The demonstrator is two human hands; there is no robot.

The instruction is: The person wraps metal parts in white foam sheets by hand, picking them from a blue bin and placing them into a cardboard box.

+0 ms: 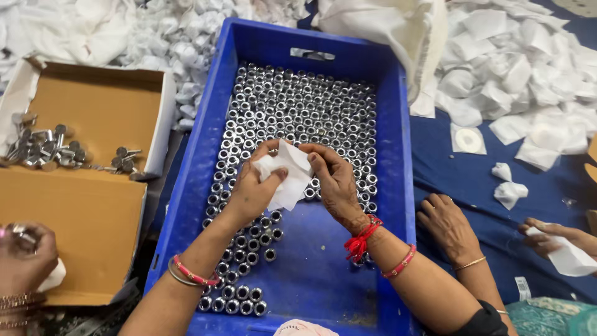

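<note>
Here, over the blue crate [398, 186], the left hand [249, 190] and right hand [336, 183] together pinch a white paper square [289, 174] — thin, limp, easily torn, best held by its edges — above rows of upright steel sleeves [298, 112]; beyond, wrapped bundles [180, 37].

One blue crate [398, 155], one cardboard box [81, 205], five hands in view
</note>
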